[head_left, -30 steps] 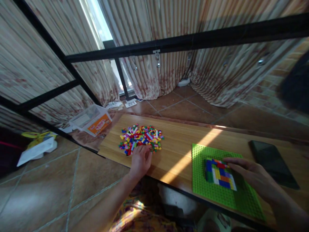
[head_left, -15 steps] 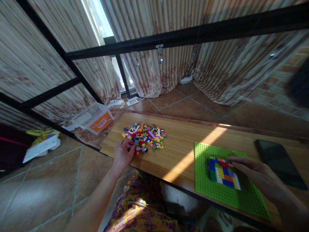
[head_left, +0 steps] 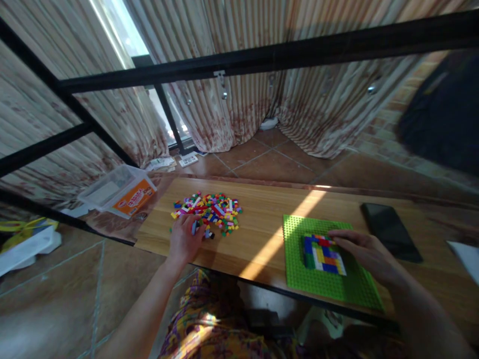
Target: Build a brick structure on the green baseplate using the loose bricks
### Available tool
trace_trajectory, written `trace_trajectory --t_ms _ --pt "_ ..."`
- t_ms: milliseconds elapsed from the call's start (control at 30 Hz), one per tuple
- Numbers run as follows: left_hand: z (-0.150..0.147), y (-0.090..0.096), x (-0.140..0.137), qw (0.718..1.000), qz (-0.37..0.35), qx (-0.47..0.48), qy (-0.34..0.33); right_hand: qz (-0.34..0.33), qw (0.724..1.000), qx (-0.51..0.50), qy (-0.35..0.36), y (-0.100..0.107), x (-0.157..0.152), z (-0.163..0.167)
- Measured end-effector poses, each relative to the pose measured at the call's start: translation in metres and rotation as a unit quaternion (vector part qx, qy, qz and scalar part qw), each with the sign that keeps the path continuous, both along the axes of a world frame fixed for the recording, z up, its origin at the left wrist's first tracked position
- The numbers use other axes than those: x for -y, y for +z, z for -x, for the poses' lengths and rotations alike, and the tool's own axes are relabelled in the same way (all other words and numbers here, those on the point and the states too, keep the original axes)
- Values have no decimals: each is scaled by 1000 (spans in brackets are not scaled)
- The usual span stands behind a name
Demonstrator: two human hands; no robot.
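Green plastic baseplate is laid on the right part of the wood-grain counter; loose bricks are heaped toward the left end. Step in hand is judged to be picking through the heap while the built patch is attended on the other side.

Left hand: fingers partly curled at the near-left edge of the heap. A grey-blue brick is seen at the fingers; whether it is gripped cannot be told. Right hand: fingers reached out, tips set at the patch's far right corner; any hold there cannot be told, the thumb being hidden.

Next move is thought to call for one brick to be pinched free without the neighbours being scattered, and for the baseplate to be kept steady.

Patch: roughly rectangular, raised above the studs, made up of blue, white, yellow, orange, red and green bricks, set tightly together. Part of the baseplate is shaded by the right arm.
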State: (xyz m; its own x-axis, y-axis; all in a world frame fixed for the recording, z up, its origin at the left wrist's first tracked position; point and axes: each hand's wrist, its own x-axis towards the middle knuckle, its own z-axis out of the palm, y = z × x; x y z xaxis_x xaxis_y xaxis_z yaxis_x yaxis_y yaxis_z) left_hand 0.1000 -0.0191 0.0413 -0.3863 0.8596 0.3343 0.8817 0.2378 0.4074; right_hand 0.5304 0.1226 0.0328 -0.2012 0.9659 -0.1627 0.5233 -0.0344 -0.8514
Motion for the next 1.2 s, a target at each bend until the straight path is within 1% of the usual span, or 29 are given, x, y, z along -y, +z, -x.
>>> trace_trajectory --t_ms 33,100,167,233,267,333,433,500,600,733,833,900,1067,1200 --pt "-7 3 -1 1000 -9 26 -15 26 999 -25 2 0 0 1" --pt "-28 9 -3 994 -8 91 -55 46 998 -51 -8 1 0 2" --pt "-53 15 -6 986 6 132 -106 48 996 -68 -10 1 -1 2" --pt "-81 19 -9 978 3 146 -150 42 996 -81 -10 1 -1 2" --pt "-95 20 -11 972 13 153 -180 39 996 -84 -10 1 -2 2" --pt "-121 18 -18 956 41 169 -236 35 995 -89 -14 0 -2 2" --pt "-155 9 -32 933 55 187 -303 35 995 -96 -18 -1 -3 1" --pt "-174 2 -43 927 38 187 -322 38 994 -103 -18 -1 -4 1" --pt "-197 -3 -57 917 47 177 -354 42 993 -108 -10 -2 -5 0" --pt "-217 0 -70 923 64 90 -368 27 995 -100 4 -3 -7 -1" --pt "-226 2 -77 923 66 20 -377 17 996 -92 6 -4 -9 -1" --pt "-229 1 -81 922 66 -7 -381 12 996 -86 9 -4 -10 0" --pt "-234 -3 -89 927 57 -12 -371 5 998 -69 10 -3 -11 1" --pt "-235 -5 -88 928 35 -2 -372 -3 998 -57 14 1 -11 3"
